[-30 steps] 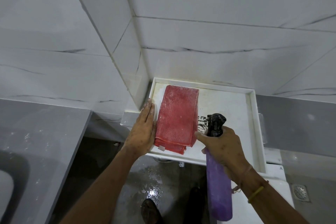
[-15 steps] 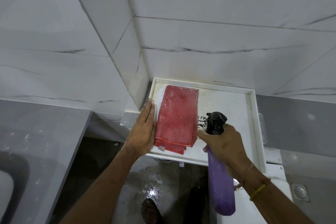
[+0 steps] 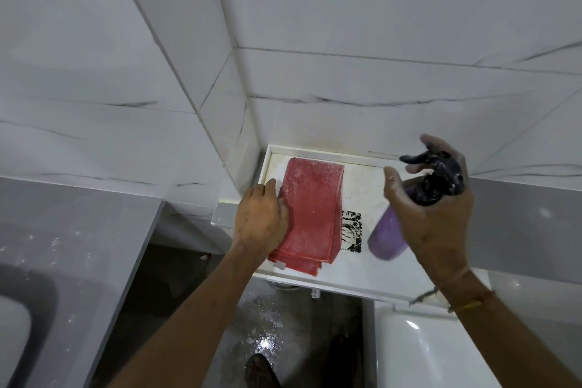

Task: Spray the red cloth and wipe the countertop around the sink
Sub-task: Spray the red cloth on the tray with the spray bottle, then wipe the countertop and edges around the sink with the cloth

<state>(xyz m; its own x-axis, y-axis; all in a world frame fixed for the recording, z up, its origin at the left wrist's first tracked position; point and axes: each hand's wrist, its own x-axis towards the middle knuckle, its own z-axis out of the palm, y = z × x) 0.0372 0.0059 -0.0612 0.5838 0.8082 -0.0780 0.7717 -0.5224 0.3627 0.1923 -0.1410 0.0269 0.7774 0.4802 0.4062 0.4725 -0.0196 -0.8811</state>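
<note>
A folded red cloth (image 3: 310, 211) lies flat on a white rimmed tray (image 3: 371, 274) set in the wall corner. My left hand (image 3: 259, 220) rests on the cloth's left edge, fingers curled onto it. My right hand (image 3: 437, 217) grips a purple spray bottle (image 3: 389, 238) with a black trigger head (image 3: 437, 181), raised over the tray's right side, its base tilted down and to the left. The grey countertop (image 3: 72, 242) lies at the left, with the sink's dark rim (image 3: 19, 321) at the lower left corner.
Marble-look wall tiles rise behind the tray. A black printed mark (image 3: 352, 231) shows on the tray beside the cloth. A white toilet tank (image 3: 419, 353) stands below the tray at the right. Wet floor and a dark shoe (image 3: 259, 372) show below.
My right hand has lifted the spray bottle up and to the right and tipped it more level. My left hand has slid from the tray's rim onto the cloth's left edge.
</note>
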